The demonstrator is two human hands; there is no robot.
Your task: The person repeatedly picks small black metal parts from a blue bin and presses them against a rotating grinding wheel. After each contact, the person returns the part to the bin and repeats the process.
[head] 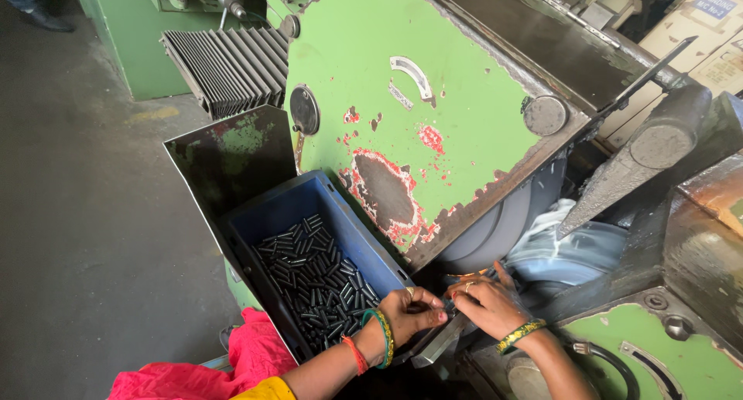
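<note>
Feeding of small dark metal pins into a green grinding machine (402, 98) looks to be the step in hand, with both hands meeting at the narrow metal guide rail (435, 346) that runs toward the grey grinding wheel (503, 222). The left hand (410, 313) is curled nearly closed, thumb against fingertips, and seems to pinch one or a few pins just above the rail, though the pieces themselves are too small to make out. The right hand (487, 305) lies just beside it with fingers bent and pointing toward the rail's upper end, touching or almost touching the left; whether it grips anything I cannot tell. Most of the pins (317, 280) lie loose in a heap inside the blue plastic bin (271, 214), which sits tilted in a dark metal tray (224, 156) to the left of the hands, close to the left wrist. Milky coolant (553, 230) runs over the wheel just beyond the right hand's fingertips. By my judgement the next move calls for setting the pinched pieces end to end on the rail, keeping them aligned, and keeping the fingers well short of the wet turning wheel
</note>
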